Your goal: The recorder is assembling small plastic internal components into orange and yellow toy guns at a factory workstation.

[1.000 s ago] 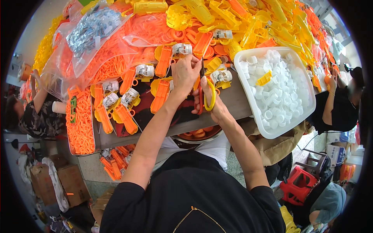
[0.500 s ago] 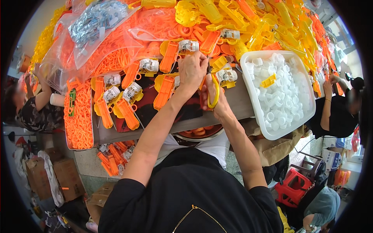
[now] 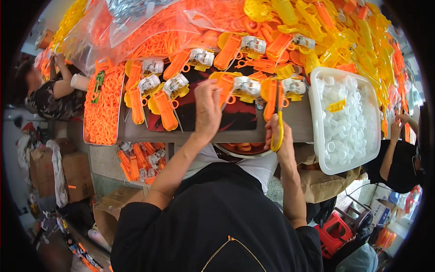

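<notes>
The setting was a plastics assembly workshop; yellow parts (image 3: 349, 41) lay heaped at the back of a long worktable (image 3: 297, 129); small orange pieces (image 3: 102, 120) filled a narrow tray (image 3: 119, 122), and white caps (image 3: 346, 131) a tub (image 3: 346, 169); alike orange-and-white units (image 3: 247, 85) lay in loose rows; co-workers (image 3: 56, 93) flanked the table; cardboard boxes (image 3: 76, 179) stood on the floor.
</notes>
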{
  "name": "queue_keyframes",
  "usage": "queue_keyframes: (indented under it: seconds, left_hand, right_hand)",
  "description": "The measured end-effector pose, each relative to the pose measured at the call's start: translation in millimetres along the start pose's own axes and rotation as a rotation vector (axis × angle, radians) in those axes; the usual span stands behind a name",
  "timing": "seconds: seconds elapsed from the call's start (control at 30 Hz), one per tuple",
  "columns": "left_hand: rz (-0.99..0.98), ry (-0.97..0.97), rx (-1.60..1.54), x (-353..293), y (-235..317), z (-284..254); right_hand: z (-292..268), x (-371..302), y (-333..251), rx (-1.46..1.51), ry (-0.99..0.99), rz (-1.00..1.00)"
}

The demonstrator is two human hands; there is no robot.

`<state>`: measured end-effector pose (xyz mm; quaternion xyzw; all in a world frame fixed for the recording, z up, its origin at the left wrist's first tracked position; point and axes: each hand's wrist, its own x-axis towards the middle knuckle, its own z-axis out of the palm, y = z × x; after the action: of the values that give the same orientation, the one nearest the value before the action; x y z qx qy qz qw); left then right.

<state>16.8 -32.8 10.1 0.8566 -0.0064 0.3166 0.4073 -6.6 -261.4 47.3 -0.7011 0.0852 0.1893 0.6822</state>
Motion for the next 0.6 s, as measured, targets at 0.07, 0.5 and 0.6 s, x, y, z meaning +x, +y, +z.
queue_keyframes:
  seconds: [0.07,0.5,0.6]
  left_hand:
    - [0.021,0.028,-0.049,-7,9,12]
    - [0.146,-0.335,0.359,63,-50,-6]
    - [0.088,-0.335,0.358,63,-53,-2]
  right_hand:
    - [-7,7,0,-0.020,0.054,-0.035]
    - [53,-15,-20,0.045,-0.220,0.027]
    - [89,-13,-22,0.122,-0.327,0.134]
